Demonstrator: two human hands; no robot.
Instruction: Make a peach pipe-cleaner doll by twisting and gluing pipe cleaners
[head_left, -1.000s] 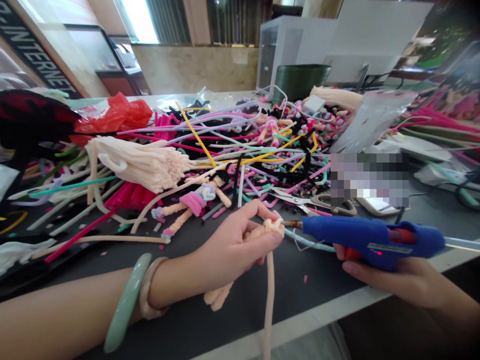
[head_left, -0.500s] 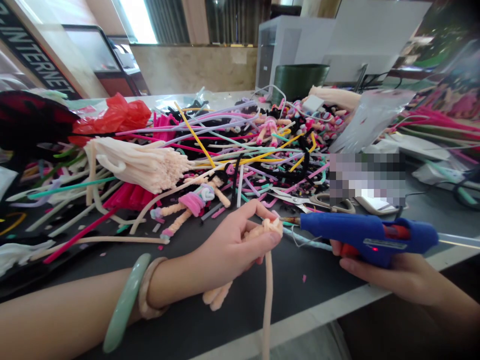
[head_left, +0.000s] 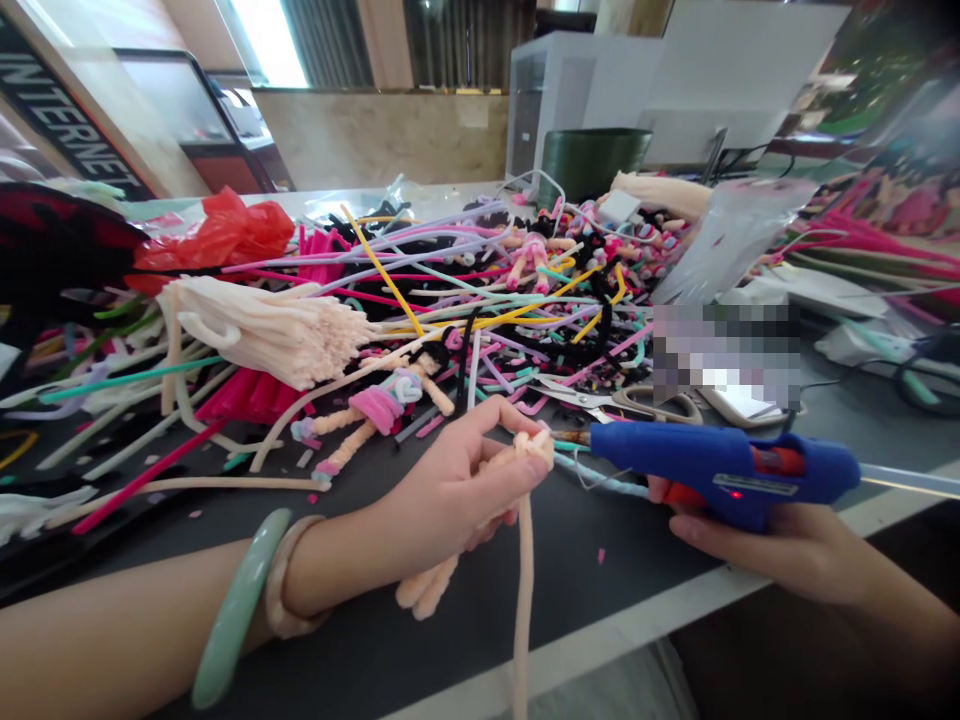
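Note:
My left hand (head_left: 480, 475) pinches a peach pipe-cleaner doll body (head_left: 534, 450) by its knotted top. Its two legs (head_left: 427, 588) show below my palm, and a long loose peach stem (head_left: 523, 600) hangs down past the table edge. My right hand (head_left: 780, 550) is wrapped round the handle of a blue hot glue gun (head_left: 697, 465), with a red light lit on its side and a clear glue stick (head_left: 904, 480) out of the back. The nozzle (head_left: 571, 437) points left, at or very close to the knot; contact cannot be made out.
A doll in pink (head_left: 379, 405) lies left of my hands, below a bundle of peach stems (head_left: 270, 325). Scissors (head_left: 622, 400) lie behind the glue gun, beside a blurred-out phone-like object (head_left: 739, 390). Loose coloured pipe cleaners (head_left: 480, 310) cover the back of the dark table.
The whole view has shifted slightly, so everything sits a little further left. Both hands keep their grips, and the nozzle stays by the knot.

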